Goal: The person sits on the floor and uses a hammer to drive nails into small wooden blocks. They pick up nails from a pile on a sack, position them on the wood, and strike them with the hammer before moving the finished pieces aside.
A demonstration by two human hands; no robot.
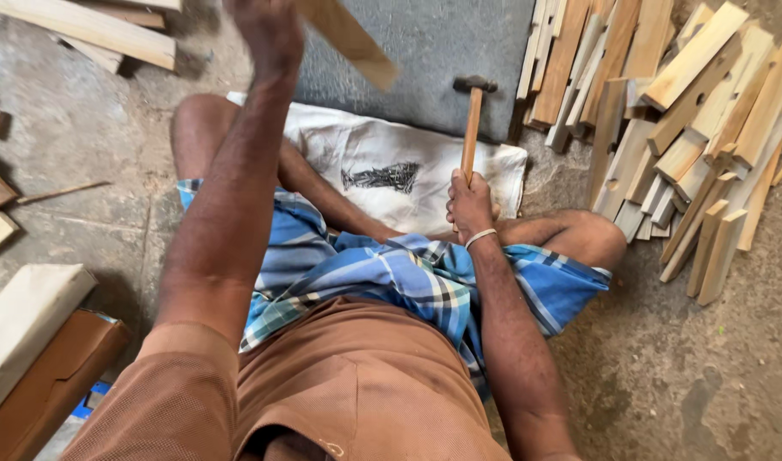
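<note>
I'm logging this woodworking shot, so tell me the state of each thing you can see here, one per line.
Left hand: raised, gripping a flat pale wooden slat, tilted in the air.
Right hand: closed around the wooden-handled hammer, head up over the grey slab.
White cloth sack: spread flat, with a heap of dark nails on it.
Pale wooden slats at right: piled loosely on the floor.

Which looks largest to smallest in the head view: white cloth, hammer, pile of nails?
1. White cloth
2. Hammer, held in the right hand
3. Pile of nails, lying on the cloth
</note>
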